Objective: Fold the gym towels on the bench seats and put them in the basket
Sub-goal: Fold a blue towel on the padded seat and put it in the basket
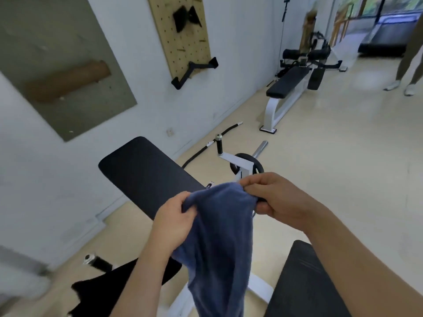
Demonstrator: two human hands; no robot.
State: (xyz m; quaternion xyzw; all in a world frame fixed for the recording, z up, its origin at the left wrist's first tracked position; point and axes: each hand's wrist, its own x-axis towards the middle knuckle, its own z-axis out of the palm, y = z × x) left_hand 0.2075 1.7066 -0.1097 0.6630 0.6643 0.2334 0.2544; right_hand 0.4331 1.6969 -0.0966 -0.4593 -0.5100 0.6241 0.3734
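A blue gym towel (pixel 219 243) hangs in the air in front of me, bunched and draping down past the bottom of the view. My left hand (pixel 174 218) grips its upper left edge. My right hand (pixel 272 197) pinches the upper right corner. Both hands are above the near end of a black padded bench seat (pixel 144 175) that tilts up towards the wall. No basket is in view.
A black cloth (pixel 98 291) lies on the bench's lower part at bottom left. A weight plate on a white frame (pixel 246 164) stands just behind my hands. A second black bench (pixel 287 82) stands by the wall farther back. A person's legs (pixel 405 72) show at far right.
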